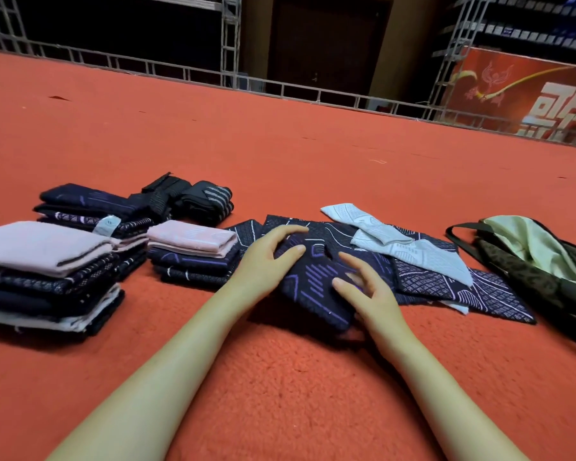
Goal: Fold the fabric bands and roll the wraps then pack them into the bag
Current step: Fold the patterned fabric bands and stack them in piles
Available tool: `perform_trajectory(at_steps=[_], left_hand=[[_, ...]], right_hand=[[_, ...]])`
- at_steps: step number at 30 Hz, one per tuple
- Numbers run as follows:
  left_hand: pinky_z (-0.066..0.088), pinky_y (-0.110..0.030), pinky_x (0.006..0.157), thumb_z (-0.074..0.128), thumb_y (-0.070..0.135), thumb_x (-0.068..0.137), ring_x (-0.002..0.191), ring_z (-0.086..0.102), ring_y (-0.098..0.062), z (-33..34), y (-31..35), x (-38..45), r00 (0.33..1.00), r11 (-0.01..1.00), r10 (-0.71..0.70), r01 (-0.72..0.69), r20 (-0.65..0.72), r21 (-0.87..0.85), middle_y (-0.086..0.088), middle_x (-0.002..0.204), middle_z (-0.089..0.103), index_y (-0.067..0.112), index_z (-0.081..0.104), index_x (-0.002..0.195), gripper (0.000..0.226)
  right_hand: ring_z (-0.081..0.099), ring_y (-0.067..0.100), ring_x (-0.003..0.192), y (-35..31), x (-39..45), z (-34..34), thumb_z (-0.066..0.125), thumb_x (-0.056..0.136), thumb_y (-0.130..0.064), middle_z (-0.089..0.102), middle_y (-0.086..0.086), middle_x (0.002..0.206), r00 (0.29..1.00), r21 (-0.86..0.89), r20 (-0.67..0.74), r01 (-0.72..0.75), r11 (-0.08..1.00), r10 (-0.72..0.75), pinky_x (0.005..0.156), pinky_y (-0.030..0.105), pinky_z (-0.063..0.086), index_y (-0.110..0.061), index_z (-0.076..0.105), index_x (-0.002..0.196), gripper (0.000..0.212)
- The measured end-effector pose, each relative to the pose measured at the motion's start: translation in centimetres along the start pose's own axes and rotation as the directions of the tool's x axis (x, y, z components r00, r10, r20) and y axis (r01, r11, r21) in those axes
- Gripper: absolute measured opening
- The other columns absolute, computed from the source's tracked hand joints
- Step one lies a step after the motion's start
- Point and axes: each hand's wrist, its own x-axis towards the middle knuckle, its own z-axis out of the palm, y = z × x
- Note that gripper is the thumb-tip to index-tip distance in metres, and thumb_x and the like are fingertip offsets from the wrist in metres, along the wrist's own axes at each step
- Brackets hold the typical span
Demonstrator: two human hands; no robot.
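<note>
A dark navy fabric band with purple lines (pixel 313 284) lies on the red carpet in front of me, on top of other unfolded dark bands (pixel 446 284) and light blue ones (pixel 396 247). My left hand (pixel 266 257) rests on its left side with fingers spread and slightly bent. My right hand (pixel 363 287) hovers over or touches its right edge, fingers loosely curved. Folded stacks of pink and navy bands sit at the left (pixel 44 271) and centre-left (pixel 193 254). Rolled black wraps (pixel 187 201) lie behind them. The open bag (pixel 546 261), dark with a pale lining, lies at the right.
Another folded stack of dark bands (pixel 90 207) with a small tag lies at the back left. Red carpet (pixel 280 144) stretches far ahead to a metal truss railing (pixel 230 44). A red banner (pixel 529 94) stands at the back right.
</note>
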Motion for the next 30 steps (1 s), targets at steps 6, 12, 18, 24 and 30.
perform_trajectory(at_steps=[6,12,18,24,30], left_hand=[[0.038,-0.004,0.083,0.064,0.017,0.085,0.099,0.054,0.001,-4.2,1.1,1.0,0.931,1.000,-0.008,0.008,-0.364,0.000,0.012,0.109,0.060,0.024,0.060,0.116,0.032],[0.032,-0.017,0.090,0.056,0.016,0.086,0.107,0.048,-0.007,-9.6,-1.4,0.6,0.706,0.982,-0.052,0.167,-0.707,0.094,0.001,0.121,0.053,0.022,0.058,0.121,0.036],[0.039,-0.041,0.096,0.052,0.026,0.088,0.121,0.043,-0.034,-10.2,-5.6,0.1,0.672,0.814,-0.366,0.566,-0.644,0.128,-0.013,0.128,0.048,0.020,0.055,0.125,0.038],[0.038,-0.034,0.093,0.052,0.030,0.088,0.118,0.049,-0.027,-10.2,-5.5,0.1,0.632,0.871,-0.376,0.491,-0.678,-0.024,-0.006,0.130,0.052,0.021,0.051,0.130,0.043],[0.042,-0.032,0.083,0.052,0.029,0.085,0.106,0.053,-0.023,-10.2,-5.4,0.1,0.620,0.887,-0.363,0.458,-0.696,-0.055,0.000,0.111,0.060,0.022,0.063,0.102,0.022]], right_hand=[[0.064,0.024,0.103,-1.8,3.1,4.6,0.068,0.078,-0.005,0.065,0.015,0.117,0.999,0.274,0.005,-0.044,0.961,0.044,0.093,0.038,0.051,-0.015,0.062,0.109,0.034],[0.063,0.029,0.101,-3.8,10.4,13.4,0.071,0.072,-0.011,0.066,0.016,0.111,0.998,0.214,0.053,-0.049,0.976,0.039,0.094,0.045,0.050,-0.018,0.064,0.096,0.026],[0.058,0.012,0.088,-1.6,12.0,17.0,0.070,0.081,-0.025,0.062,-0.003,0.097,0.986,-0.277,0.000,-0.160,0.948,0.167,0.080,0.026,0.045,-0.022,0.062,0.102,0.023],[0.058,0.011,0.096,-0.9,10.7,16.1,0.061,0.088,-0.017,0.063,-0.004,0.102,1.000,-0.227,-0.013,-0.019,0.974,0.016,0.082,0.021,0.044,-0.019,0.064,0.106,0.019],[0.060,0.003,0.089,-1.2,10.5,15.0,0.058,0.089,-0.011,0.067,-0.010,0.097,0.995,-0.178,0.024,0.104,0.978,-0.101,0.077,0.012,0.045,-0.025,0.067,0.096,0.018]])
